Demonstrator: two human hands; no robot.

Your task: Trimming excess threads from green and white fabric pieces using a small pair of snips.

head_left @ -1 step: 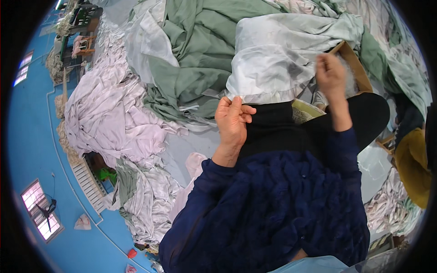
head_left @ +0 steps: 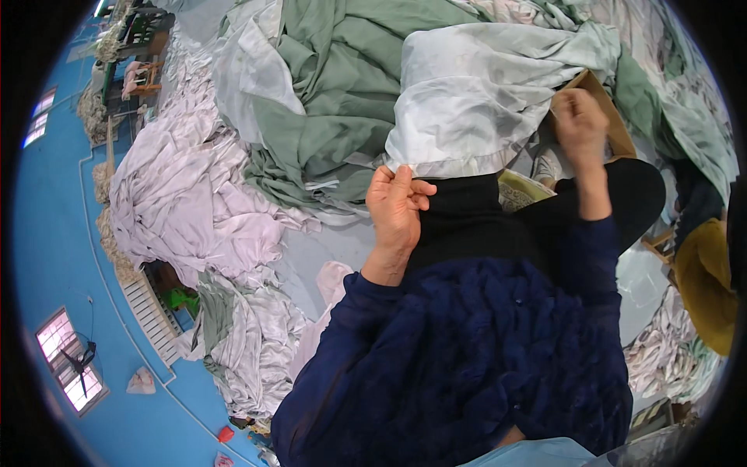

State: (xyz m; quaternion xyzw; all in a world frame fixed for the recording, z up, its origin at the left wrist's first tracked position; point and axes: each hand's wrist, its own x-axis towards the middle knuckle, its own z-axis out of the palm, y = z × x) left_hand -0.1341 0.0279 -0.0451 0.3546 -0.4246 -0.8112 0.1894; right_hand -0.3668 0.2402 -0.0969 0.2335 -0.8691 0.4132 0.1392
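My left hand (head_left: 397, 201) pinches the near hem of a white sheet of cloth (head_left: 459, 101) between thumb and fingers, the other fingers curled loosely. The cloth drapes from the pile over my black-clad lap. To the right, my right hand (head_left: 582, 124) is raised, blurred by motion, with its fingers curled in. Anything held in it is too small or too smeared to make out. It is apart from the cloth and in front of an open cardboard box (head_left: 611, 117).
Green cloth (head_left: 334, 86) heaps up beyond the white sheet. Pale pinkish cloth (head_left: 194, 202) lies piled at the left. A patterned yellow-green piece (head_left: 520, 189) and a shoe (head_left: 547, 165) show by my legs. At the far right is a mustard-coloured item (head_left: 706, 284).
My right hand has moved to the right, away from the white cloth, its fingers still curled. The left hand stays on the hem, almost unmoved.
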